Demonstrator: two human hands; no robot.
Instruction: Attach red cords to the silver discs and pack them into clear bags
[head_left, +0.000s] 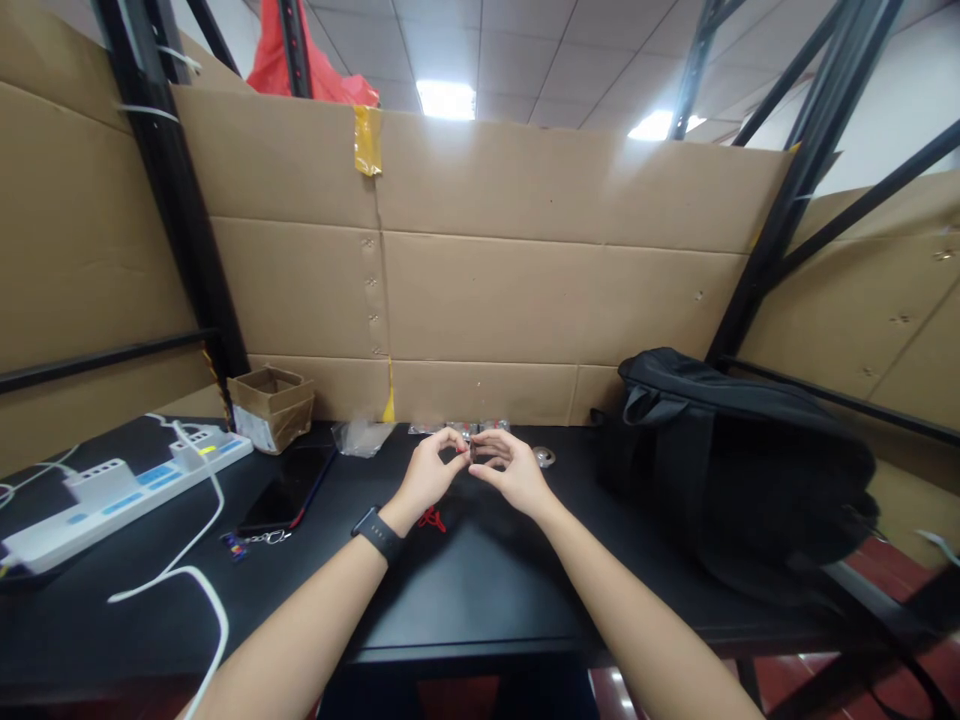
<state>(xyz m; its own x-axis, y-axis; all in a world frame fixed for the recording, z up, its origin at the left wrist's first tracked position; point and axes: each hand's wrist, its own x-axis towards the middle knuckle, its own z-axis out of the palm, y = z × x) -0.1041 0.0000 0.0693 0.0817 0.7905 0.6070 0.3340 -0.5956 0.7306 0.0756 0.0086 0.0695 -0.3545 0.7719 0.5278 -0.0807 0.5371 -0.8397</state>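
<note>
Both the left hand [427, 470] and right hand [511, 468] pinched 1 small dark piece [478, 453] between their fingertips, a red cord [431, 519] lying just below.

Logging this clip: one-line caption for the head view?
Left hand and right hand pinch a small dark part above a black table.

Hands [471, 470] meeting mid-table [480, 590], pinching a small part [480, 455] between them. Phone [289, 490] left of them, keys [251, 541] just before it. Power strip [120, 490] far left, box [271, 407] behind. Bag [742, 460] on the right. Packets [457, 428] behind, against cardboard [525, 300].
</note>
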